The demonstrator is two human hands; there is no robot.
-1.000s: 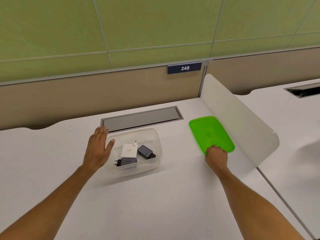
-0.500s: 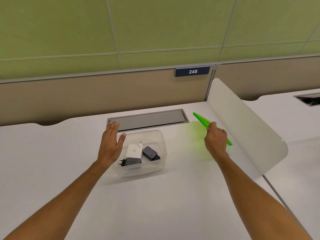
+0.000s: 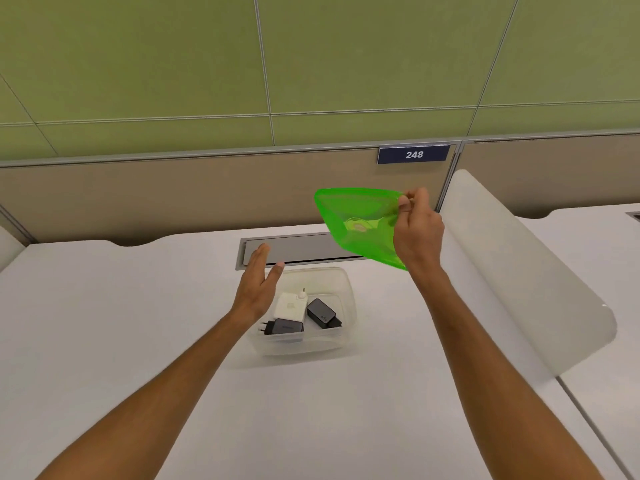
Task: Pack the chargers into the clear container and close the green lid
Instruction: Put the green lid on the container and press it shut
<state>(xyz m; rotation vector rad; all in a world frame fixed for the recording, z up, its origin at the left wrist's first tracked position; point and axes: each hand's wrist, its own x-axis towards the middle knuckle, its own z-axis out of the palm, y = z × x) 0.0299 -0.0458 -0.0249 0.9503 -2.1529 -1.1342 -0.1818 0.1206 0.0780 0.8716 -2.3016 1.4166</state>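
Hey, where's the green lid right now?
In the head view, the translucent green plastic lid is in the air right of centre, tilted, pinched at its edge by the right hand, above and behind the open clear plastic container of chargers.

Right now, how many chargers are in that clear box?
3: a white charger at the back left, a dark charger to its right, a dark pronged charger in front. More could hide underneath.

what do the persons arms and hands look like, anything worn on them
Both arms are bare from the bottom of the picture up to the wrists, with no sleeves in view. The left hand and the right hand wear no gloves, and no watch, bracelet or ring shows on either. No markings can be made out.
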